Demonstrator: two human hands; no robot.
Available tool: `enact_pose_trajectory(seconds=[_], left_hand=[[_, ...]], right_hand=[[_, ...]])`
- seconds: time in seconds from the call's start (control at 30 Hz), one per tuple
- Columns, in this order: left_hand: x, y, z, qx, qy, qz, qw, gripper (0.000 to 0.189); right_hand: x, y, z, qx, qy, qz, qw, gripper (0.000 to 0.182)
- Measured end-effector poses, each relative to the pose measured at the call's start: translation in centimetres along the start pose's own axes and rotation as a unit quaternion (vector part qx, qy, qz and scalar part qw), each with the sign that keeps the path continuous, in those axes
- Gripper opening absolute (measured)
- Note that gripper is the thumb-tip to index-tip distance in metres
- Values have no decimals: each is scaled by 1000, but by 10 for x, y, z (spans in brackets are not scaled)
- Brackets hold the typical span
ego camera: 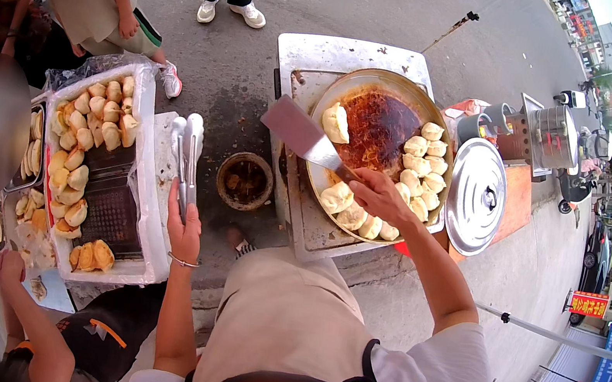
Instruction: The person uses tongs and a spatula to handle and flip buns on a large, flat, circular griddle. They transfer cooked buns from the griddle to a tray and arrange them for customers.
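My right hand [382, 194] grips the wooden handle of a wide metal spatula [299, 131], whose blade hangs over the left rim of a large round pan [378, 75]. Browned oil coats the middle of the pan. Pan-fried buns [425, 167] crowd its right side, and more buns [352, 216] line the near edge. One bun [336, 123] sits apart at the left, by the blade. In my left hand [185, 227] is a pair of metal tongs [187, 157], pointing away from me, with nothing visible between the tips. The tongs are beside a plastic-lined white foam box [151, 228].
Browned buns [97, 109] fill part of the foam box. A bucket of dark liquid [244, 181] stands between box and stove [355, 51]. Right of the pan lies a metal lid [478, 197]. A co-worker's arm [37, 329] is at lower left; people stand beyond the box.
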State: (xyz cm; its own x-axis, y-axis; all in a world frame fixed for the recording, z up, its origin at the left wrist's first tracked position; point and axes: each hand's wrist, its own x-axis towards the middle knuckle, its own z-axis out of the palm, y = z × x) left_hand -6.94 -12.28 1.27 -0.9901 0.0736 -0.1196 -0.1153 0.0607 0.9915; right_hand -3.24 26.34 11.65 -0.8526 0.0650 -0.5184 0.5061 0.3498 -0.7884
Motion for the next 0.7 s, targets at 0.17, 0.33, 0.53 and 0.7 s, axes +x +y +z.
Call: enact_pose_trajectory(seconds=[0.17, 0.33, 0.53, 0.7], left_hand=[[-36, -24, 123, 102, -174, 25, 979, 59], [-2, -30, 233, 231, -157, 47, 959, 64], [62, -57, 300, 371, -135, -79, 915, 71], [40, -20, 322, 392, -101, -71, 912, 73]], right_hand=[[-61, 95, -162, -241, 88, 78, 964, 27], [2, 145, -215, -169, -59, 129, 975, 31], [92, 159, -172, -144, -89, 28, 985, 32], [102, 167, -149, -177, -22, -125, 976, 29]])
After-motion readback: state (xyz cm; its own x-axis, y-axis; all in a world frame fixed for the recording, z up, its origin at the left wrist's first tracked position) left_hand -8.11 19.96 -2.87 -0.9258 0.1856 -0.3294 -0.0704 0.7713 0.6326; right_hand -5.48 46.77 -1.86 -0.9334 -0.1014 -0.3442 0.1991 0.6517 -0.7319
